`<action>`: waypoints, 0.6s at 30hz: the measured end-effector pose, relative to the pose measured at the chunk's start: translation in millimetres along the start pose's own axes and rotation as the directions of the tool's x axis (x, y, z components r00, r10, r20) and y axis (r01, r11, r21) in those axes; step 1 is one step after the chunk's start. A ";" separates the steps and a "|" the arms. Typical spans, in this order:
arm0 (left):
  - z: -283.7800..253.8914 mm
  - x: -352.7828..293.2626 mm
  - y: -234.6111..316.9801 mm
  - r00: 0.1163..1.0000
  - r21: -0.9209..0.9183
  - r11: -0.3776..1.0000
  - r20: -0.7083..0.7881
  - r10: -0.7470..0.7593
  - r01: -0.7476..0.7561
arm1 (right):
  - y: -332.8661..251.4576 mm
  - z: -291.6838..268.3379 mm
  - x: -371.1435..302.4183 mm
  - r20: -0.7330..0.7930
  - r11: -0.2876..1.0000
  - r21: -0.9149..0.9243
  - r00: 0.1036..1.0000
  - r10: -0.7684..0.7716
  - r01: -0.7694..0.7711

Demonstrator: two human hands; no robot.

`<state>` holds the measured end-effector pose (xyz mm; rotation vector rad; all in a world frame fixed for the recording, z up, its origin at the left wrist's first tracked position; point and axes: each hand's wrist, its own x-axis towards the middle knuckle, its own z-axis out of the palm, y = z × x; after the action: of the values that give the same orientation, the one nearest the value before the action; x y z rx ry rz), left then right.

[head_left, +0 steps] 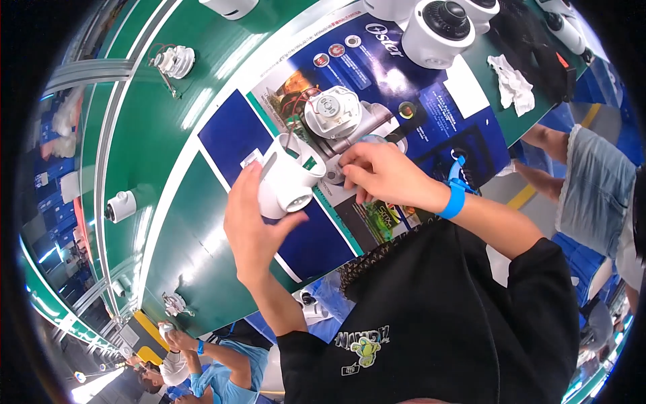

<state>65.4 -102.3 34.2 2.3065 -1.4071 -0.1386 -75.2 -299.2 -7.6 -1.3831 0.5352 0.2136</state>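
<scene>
My left hand (252, 225) grips a white plastic housing (286, 178), tilted, with a wide round opening and a short round spout. A bit of green circuit board shows at that opening. Close to the housing's right side is my right hand (377, 172), its fingers curled together; whatever they may hold is hidden. Just beyond both hands, a round white motor-like part (333, 111) with red and dark wires lies on a flattened printed cardboard box (309, 259). A small green board (295, 126) is beside its wires, near the housing's top.
Finished-looking white units with black dials (441, 30) stand at the far right, near a crumpled white cloth (513, 84). Across the green table (195, 249) lie a wired part (173, 62), another white unit (121, 207) and a metallic part (175, 303). Co-workers sit at lower left and right.
</scene>
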 end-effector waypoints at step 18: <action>12.3 -9.8 -49.4 0.976 -0.707 0.674 0.146 -0.160 0.216 | 7.8 22.5 1.8 0.033 0.964 0.265 0.999 0.017 -0.025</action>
<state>97.7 -78.3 1.4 1.7581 -0.8868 -0.7168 -71.9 -276.2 -13.2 -1.1125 0.5330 0.1727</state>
